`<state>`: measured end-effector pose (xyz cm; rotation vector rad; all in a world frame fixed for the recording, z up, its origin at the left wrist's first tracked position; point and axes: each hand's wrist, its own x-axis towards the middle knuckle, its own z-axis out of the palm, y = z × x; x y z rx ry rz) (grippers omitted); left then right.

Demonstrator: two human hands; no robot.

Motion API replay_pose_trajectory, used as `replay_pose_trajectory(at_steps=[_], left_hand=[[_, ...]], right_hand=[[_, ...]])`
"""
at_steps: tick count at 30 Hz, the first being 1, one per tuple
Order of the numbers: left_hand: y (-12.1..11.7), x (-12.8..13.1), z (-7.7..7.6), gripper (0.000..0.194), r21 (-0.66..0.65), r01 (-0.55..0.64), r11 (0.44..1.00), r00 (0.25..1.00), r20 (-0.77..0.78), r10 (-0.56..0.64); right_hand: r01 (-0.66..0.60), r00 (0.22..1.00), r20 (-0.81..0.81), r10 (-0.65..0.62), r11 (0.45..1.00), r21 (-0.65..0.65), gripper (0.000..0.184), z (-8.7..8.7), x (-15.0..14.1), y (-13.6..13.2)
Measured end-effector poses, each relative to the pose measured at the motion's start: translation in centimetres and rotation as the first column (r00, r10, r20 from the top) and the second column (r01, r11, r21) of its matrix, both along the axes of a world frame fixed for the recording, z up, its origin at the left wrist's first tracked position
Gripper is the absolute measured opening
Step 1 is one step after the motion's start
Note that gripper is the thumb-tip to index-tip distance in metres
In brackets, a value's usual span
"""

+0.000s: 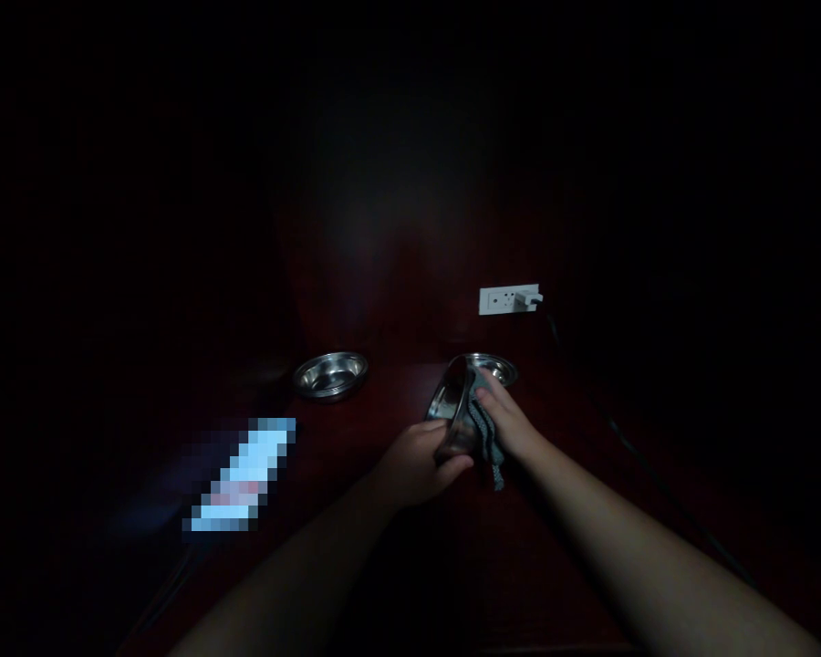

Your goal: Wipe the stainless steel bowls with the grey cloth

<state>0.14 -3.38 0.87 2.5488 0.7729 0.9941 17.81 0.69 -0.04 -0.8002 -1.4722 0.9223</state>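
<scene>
Held at its near lower edge by the left hand (410, 467), closed only as far as the wall's thickness and curve allow, a stainless-steel bowl (460, 432) is kept tilted, its mouth turned leftward. Against its outer right side a grey-green cloth (482, 422) is pressed by the right hand (510, 418), partly closed over it; loose folds hang below the fingers. The tilt appears to be used to present the outer wall to the cloth, with the opposing hold countering its pressure. Just beyond the grip, partly hidden, a shallow steel dish (502, 369) is noted; another dish (331, 374) lies to its left. Nearer and further left, a lit screen (247, 482) is obscured by pixelation. Beyond the grip, slightly right, a plug (527, 298) is seated in a socket plate (495, 301), presumably for power.
</scene>
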Motion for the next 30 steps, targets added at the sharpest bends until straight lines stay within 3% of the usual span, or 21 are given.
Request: replay_pose_trajectory(at_steps=[9,16,23,30], left_hand=[[-0.5,0.1,0.6,0.01,-0.065,0.042,0.997,0.999,0.002,-0.042],[-0.1,0.0,0.4,0.015,-0.094,0.048,0.994,0.999,0.023,-0.046],[0.3,-0.2,0.3,0.02,-0.076,0.083,0.994,0.991,0.113,-0.074],[0.7,-0.6,0.1,0.02,-0.043,0.049,0.998,0.996,0.075,-0.045]], right_hand=[[-0.039,0.99,0.142,0.014,0.985,0.17,0.061,0.5,0.3,0.0],[-0.068,0.962,0.271,-0.016,0.952,0.299,0.081,0.7,0.6,-0.3],[-0.042,0.904,0.413,-0.112,0.937,0.346,0.111,0.8,0.2,-0.6],[-0.038,0.861,0.478,-0.172,0.917,0.398,0.112,0.7,0.4,-0.8]])
